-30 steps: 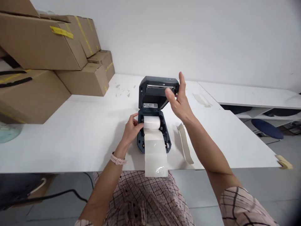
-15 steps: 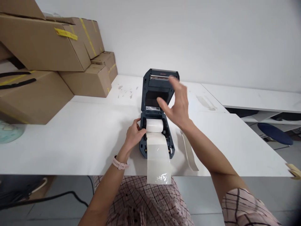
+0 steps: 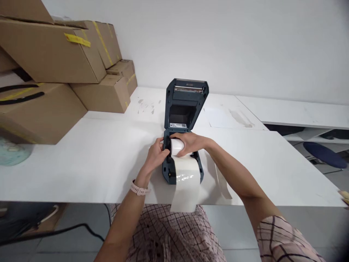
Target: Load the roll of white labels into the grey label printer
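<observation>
A dark label printer (image 3: 180, 96) stands on the white table with its lid tilted up and back. Inside its base lies a white label roll (image 3: 176, 146), partly covered by my fingers. My right hand (image 3: 192, 142) is closed round the roll, thumb at the front and fingers behind. At the printer's left side, my left hand (image 3: 156, 154) grips the edge, its thumb by the roll holder. From the roll a strip of labels (image 3: 187, 183) runs forward over the printer's front and past the table edge.
Cardboard boxes (image 3: 68, 60) are stacked at the left on the table (image 3: 109, 163). Right of the printer lies a loose paper strip (image 3: 223, 183). A blue stool (image 3: 324, 154) stands beyond the table at the right. A black cable (image 3: 68, 227) hangs below the front edge.
My right hand has come down from beside the raised lid and closed on the label roll. The label strip has shifted and now bends differently. My left hand has stayed at the printer's side.
</observation>
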Motion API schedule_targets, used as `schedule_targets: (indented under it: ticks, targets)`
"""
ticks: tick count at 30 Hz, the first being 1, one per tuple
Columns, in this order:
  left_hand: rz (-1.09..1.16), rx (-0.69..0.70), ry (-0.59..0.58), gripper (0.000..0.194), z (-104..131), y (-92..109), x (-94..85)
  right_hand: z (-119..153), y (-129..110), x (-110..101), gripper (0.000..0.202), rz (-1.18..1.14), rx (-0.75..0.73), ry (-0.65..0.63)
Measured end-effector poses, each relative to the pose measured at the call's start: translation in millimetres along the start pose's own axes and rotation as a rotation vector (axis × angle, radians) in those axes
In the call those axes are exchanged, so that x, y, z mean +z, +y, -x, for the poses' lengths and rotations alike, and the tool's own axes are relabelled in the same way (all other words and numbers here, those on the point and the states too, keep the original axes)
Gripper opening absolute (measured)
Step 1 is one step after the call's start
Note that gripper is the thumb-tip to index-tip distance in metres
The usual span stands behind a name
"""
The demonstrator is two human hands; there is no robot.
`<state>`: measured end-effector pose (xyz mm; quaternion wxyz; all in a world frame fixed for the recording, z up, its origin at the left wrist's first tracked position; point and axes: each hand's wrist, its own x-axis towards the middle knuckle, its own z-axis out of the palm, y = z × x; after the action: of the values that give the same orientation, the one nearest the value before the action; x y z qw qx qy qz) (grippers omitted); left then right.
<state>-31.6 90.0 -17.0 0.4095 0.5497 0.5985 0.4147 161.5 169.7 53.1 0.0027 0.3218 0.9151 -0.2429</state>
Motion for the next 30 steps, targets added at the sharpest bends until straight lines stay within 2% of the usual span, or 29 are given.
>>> schedule_targets:
  ticks: [3,5,9,11,14,17,21,23,26,28,30]
  targets:
    - [0.0,-0.01,-0.005,0.066,0,-2,-0.3,33,2,-24,0.091,-0.198,-0.211,0.034]
    - [0.001,-0.009,-0.014,0.066,0,-2,-0.4,59,8,-40,0.09,-0.276,-0.264,0.117]
    - [0.026,-0.004,-0.021,0.065,2,-1,-0.6,93,42,-55,0.082,-0.305,-0.1,0.394]
    - [0.028,-0.01,-0.017,0.066,3,0,-0.6,96,67,-50,0.077,-0.352,0.023,0.506]
    - [0.025,-0.013,-0.014,0.066,3,0,-0.6,83,105,-31,0.072,-0.482,0.177,0.575]
    - [0.034,-0.01,-0.016,0.064,2,-2,-0.4,61,133,-10,0.071,-0.559,0.252,0.576]
    - [0.056,-0.009,-0.014,0.066,1,-5,-0.1,47,150,6,0.075,-0.588,0.267,0.535]
    - [0.064,-0.01,-0.016,0.067,0,-6,0.2,59,155,9,0.081,-0.62,0.251,0.495]
    - [0.076,-0.01,-0.009,0.066,0,-5,0.5,99,161,16,0.09,-0.785,0.183,0.44]
    - [0.08,-0.015,-0.01,0.066,0,-5,0.7,130,162,26,0.089,-0.887,0.16,0.463]
    - [0.073,-0.02,-0.011,0.066,-1,-7,0.7,153,159,41,0.083,-0.905,0.2,0.474]
